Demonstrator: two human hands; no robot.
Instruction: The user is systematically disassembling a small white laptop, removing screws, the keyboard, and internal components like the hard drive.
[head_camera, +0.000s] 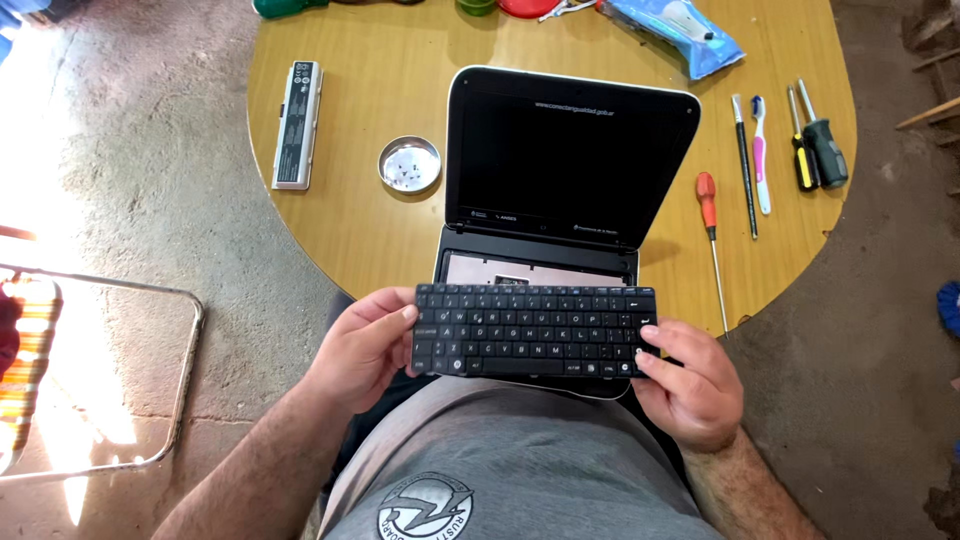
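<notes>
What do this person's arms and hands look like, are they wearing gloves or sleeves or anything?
No gloves and no long sleeves: both forearms are bare and hairy down to the wrists. The left hand and the right hand are bare too, with short nails and no rings, watch or bands that show. The only clothing in view is a grey T-shirt with a round printed emblem on the front.
</notes>
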